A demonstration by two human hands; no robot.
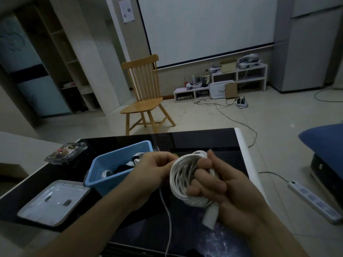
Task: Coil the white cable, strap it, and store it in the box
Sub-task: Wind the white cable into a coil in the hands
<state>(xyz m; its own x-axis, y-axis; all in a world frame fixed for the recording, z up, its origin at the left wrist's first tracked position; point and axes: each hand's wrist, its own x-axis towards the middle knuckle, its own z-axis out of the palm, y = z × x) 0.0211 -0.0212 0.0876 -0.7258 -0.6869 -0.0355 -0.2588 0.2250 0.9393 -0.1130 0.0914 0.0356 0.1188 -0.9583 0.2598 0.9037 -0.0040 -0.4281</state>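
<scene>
So the coiling part looks mostly done here. The white cable (182, 179) is wound into a fat round bundle of loops, held up in the air above the dark table (204, 140), just right of the blue box (111, 169). The right hand (219, 184) has its fingers curled through the middle of the coil, so it's basically wearing the loops and gripping them tight. A flat white bit (210, 216) sticks out below that hand; it could be the plug end or the strap, hard to say which.

The left hand (150, 167) is up against the left edge of the coil with its fingers pinched together, seemingly on a strand, though the fingertips are tucked behind the loops and the exact grip is hidden. One loose tail of the cable hangs down from around there and runs off the bottom of the view, so there's some left to wind on.

What's left, by the look of it: finish that last tail, get a strap round the bundle (no strap visibly closed on it yet), then drop it in the box. The box is open and right there, already has some other cables in it, and its pale lid (53, 203) lies on the table just to the left.
</scene>
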